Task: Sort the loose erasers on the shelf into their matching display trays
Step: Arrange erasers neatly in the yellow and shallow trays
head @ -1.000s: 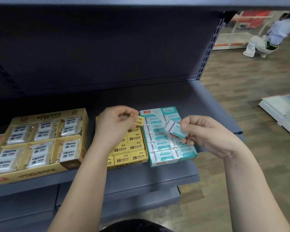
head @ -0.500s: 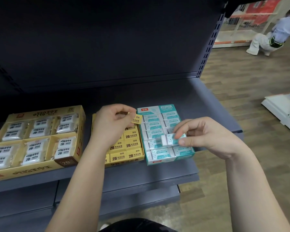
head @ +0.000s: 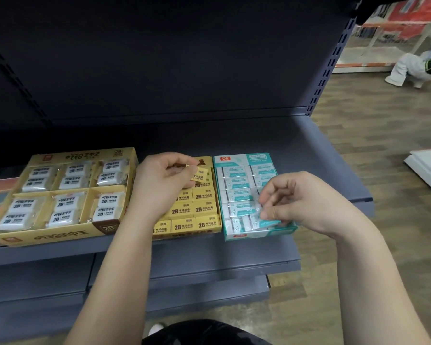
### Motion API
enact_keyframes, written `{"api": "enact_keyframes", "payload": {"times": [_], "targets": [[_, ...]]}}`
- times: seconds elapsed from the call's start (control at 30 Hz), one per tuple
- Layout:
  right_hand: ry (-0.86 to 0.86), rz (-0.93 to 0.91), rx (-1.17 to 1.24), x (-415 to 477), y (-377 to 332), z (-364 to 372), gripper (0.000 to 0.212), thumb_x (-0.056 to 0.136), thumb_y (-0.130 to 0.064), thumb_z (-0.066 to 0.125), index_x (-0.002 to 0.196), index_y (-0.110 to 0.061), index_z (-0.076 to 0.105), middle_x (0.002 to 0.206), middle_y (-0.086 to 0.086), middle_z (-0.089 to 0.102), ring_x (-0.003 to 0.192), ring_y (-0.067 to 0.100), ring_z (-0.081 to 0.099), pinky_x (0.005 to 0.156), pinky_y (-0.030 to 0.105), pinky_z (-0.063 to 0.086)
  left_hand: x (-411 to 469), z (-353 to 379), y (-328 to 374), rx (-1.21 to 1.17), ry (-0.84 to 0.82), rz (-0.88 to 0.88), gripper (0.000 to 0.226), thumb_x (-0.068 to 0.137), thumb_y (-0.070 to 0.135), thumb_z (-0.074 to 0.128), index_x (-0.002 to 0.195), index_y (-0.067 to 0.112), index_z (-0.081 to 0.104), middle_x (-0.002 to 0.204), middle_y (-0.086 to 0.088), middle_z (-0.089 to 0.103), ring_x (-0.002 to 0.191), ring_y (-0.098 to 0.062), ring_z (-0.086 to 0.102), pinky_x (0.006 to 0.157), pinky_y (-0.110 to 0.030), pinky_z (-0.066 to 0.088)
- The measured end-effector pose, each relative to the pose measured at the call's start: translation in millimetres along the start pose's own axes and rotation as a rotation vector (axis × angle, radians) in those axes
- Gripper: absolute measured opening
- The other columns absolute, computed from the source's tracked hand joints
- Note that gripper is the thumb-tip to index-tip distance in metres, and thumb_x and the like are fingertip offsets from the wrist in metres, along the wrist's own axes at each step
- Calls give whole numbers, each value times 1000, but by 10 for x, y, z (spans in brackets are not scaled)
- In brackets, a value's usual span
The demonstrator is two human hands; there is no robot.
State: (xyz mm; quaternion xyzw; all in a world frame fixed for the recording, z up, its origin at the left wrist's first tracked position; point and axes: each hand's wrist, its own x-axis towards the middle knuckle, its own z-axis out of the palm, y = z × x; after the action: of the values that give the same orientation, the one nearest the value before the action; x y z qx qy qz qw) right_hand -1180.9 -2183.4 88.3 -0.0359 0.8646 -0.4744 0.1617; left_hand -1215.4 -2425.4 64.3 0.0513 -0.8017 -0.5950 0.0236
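Note:
Three display trays sit side by side on the grey shelf (head: 321, 155). A large yellow tray (head: 60, 235) at the left holds white wrapped erasers. A small yellow tray (head: 204, 230) of yellow 2B erasers is in the middle. My left hand (head: 159, 185) hovers over it and pinches a yellow eraser (head: 200, 176). At the right is a teal tray (head: 234, 159) of teal-and-white erasers. My right hand (head: 301, 200) is over its front right corner, its fingers pinching a teal eraser (head: 268, 221) that lies low in the tray's front row.
The shelf's dark back panel and a slotted upright (head: 334, 58) rise behind. Lower shelves (head: 197, 290) jut out below. Wooden floor lies to the right, with a white flat object (head: 428, 170) on it and a crouching person (head: 418, 68) far off.
My right hand carried the teal eraser down from above the tray into its front right corner. My left hand has kept hold of the yellow eraser above the middle tray.

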Motion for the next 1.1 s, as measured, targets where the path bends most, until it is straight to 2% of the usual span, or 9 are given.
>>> {"api": "enact_keyframes", "payload": {"times": [0.2,0.37,0.5,0.63,0.73,0.93,1.1], "targets": [[64,-14,-193,54,-89,153,29,64,-14,91,75,-19,65,74,-3,68,51,-2,54,53,15,46,-29,-46,-17,-32,2,2,9,89,19,70,94,26,73,82,2,76,78,-11,74,83,-40,59],[55,-8,-238,74,-152,216,31,65,-12,90,75,-16,61,72,1,68,49,6,58,55,27,54,-44,-65,-17,-68,0,-11,9,89,17,70,93,24,73,85,-1,76,78,-13,74,82,-37,59],[71,4,-302,91,-175,221,31,68,-12,88,72,-15,57,74,3,69,48,12,61,57,31,53,-49,-75,-4,-104,-7,-41,8,89,16,70,94,22,73,86,0,76,79,-14,74,79,-33,59],[82,11,-393,102,-199,238,31,68,-17,88,72,-16,57,71,-5,66,49,7,56,48,21,47,-56,-101,22,-153,-12,-58,7,90,16,68,94,20,73,86,5,76,80,-13,74,71,-24,59],[96,26,-413,112,-197,238,34,66,-18,90,72,-15,56,65,-7,62,47,4,53,45,19,43,-69,-116,53,-186,-27,-65,8,91,16,66,94,18,73,89,2,76,79,-13,74,62,-15,56],[82,40,-451,129,-188,247,34,67,-22,89,73,-18,56,66,-9,60,58,5,53,51,19,39,-72,-138,80,-320,-87,-126,19,95,23,60,91,11,74,89,-8,76,85,-20,74,64,-18,57],[91,28,-380,160,-123,203,25,73,-33,85,78,-22,62,69,-3,68,53,1,51,49,15,40,-98,-203,48,-330,-155,-70,10,82,10,70,91,7,70,86,-3,75,85,-19,74,65,-17,57]]}}
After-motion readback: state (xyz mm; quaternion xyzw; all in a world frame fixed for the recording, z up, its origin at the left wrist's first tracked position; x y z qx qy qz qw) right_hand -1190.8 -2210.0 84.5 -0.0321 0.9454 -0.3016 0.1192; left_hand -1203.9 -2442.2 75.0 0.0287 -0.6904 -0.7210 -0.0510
